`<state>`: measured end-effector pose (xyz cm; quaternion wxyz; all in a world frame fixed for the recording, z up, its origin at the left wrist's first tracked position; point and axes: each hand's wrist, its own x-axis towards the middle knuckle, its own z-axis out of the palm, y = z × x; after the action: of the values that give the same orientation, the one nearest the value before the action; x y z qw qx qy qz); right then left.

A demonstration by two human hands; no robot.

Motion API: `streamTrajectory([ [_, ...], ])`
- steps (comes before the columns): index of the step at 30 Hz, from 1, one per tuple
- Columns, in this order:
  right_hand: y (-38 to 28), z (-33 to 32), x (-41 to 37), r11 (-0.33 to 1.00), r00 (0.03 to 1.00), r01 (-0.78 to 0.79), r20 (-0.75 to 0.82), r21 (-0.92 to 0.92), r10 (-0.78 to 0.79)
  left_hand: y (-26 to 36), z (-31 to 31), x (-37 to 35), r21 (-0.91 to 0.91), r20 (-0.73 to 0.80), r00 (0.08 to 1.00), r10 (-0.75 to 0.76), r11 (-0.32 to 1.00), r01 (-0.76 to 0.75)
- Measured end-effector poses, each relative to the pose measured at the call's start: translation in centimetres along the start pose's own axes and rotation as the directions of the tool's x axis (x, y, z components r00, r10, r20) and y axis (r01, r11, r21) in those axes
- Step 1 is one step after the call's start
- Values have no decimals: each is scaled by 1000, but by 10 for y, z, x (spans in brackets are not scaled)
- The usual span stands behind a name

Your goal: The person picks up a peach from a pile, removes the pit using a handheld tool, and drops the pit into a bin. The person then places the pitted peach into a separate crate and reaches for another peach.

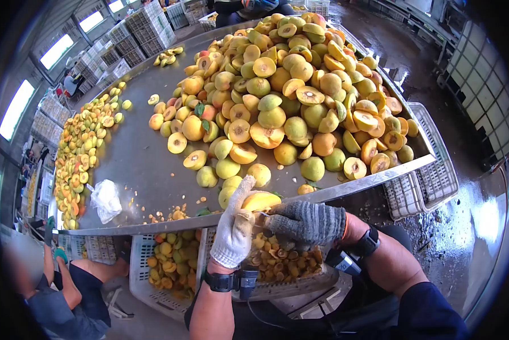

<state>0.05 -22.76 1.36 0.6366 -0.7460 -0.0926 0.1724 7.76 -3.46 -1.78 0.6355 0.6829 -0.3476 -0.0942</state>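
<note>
**Yellow peach held tight**

The left grip, in a white glove, is closed around the peach. The right grip, in a grey glove, is curled up just beside it and touches the peach. I cannot tell if it holds anything. Just past both grips, a metal surface carries a big pile of peaches. A crate sits below the grips.

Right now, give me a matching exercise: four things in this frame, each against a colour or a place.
1 left hand
2 right hand
3 bag
4 empty crate

a grey glove
b on the table, near its front edge
c white glove, holding a fruit
d past the table's right end

Pairs: 1-c; 2-a; 3-b; 4-d
</note>
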Motion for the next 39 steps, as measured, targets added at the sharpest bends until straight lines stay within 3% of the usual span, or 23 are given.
streamTrajectory([
  [2, 16, -10, -8, 993, 995, 7, 95, 122, -18, -5, 1, -5, -108, -11, 997, -77, 991, 75],
  [3, 21, -15, -10, 996, 991, 60, 118, 68, -68, -12, -3, -5, -229, 33, 992, -122, 965, 127],
  [5, 15, -21, -15, 981, 984, -144, 120, 132, 128, -17, -4, -3, -288, -74, 983, -169, 947, 141],
  [6, -8, -28, -18, 957, 942, -258, 255, 128, 220, -17, -8, -3, -312, -134, 972, -194, 939, 145],
  [8, -24, -28, -24, 950, 902, -286, 299, -126, 311, -14, -22, -6, -340, -78, 974, -214, 924, 176],
  [9, -24, -26, -25, 959, 937, -103, 296, -266, 183, -13, -26, -6, -312, -85, 976, -200, 936, 165],
  [11, 13, -27, -33, 960, 964, -57, 233, -274, 124, -2, -28, -5, -232, -40, 990, -138, 965, 125],
  [14, 11, -29, -21, 898, 968, -110, 157, -425, 193, 4, -28, -10, -216, -73, 989, -131, 970, 113],
  [16, -12, -28, -23, 857, 935, -318, 19, -405, 355, 8, -31, -12, -381, -133, 943, -306, 894, 237],
  [18, -13, -23, -22, 890, 918, -392, -37, -233, 395, 12, -44, -18, -530, -144, 858, -493, 771, 353],
  [19, -17, -22, -20, 883, 897, -441, -49, -160, 439, 10, -58, -24, -622, -80, 843, -532, 687, 375],
  [20, -21, -21, -19, 867, 872, -490, -60, -89, 486, 10, -67, -30, -509, -213, 842, -495, 792, 337],
  [21, -27, -21, -17, 876, 875, -479, -52, 57, 482, 10, -71, -34, -384, -329, 838, -436, 872, 304],
  [22, -30, -22, -16, 905, 895, -415, -137, 90, 424, 10, -74, -36, -253, -427, 829, -362, 928, 275],
  [23, -29, -24, -14, 931, 904, -347, -224, 117, 365, 36, -82, -41, -194, -447, 802, -396, 918, 346],
  [24, -24, -25, -11, 951, 901, -275, -309, 140, 306, 41, -96, -46, -73, -562, 722, -403, 894, 442],
  [25, -2, -31, 1, 977, 888, -194, -439, -94, 134, 23, -121, -58, 302, -589, 796, -139, 876, 376],
  [26, 4, -34, 9, 939, 863, -160, -505, -304, -17, 17, -137, -69, 308, -627, 760, -172, 841, 444],
  [28, 13, -33, 27, 815, 819, -234, -559, -531, -129, 24, -141, -76, 539, -739, 674, 18, 615, 575],
  [31, 17, -27, 62, 572, 873, -291, -458, -767, -168, 21, -150, -74, 498, -781, 602, 164, 746, 443],
  [34, 17, -20, 95, 433, 922, -318, -382, -843, -67, 17, -139, -67, 347, -759, 650, -41, 819, 456],
  [39, 40, -14, 128, 308, 900, -364, -417, -879, -127, 22, -131, -55, 330, -696, 709, -115, 825, 458],
])
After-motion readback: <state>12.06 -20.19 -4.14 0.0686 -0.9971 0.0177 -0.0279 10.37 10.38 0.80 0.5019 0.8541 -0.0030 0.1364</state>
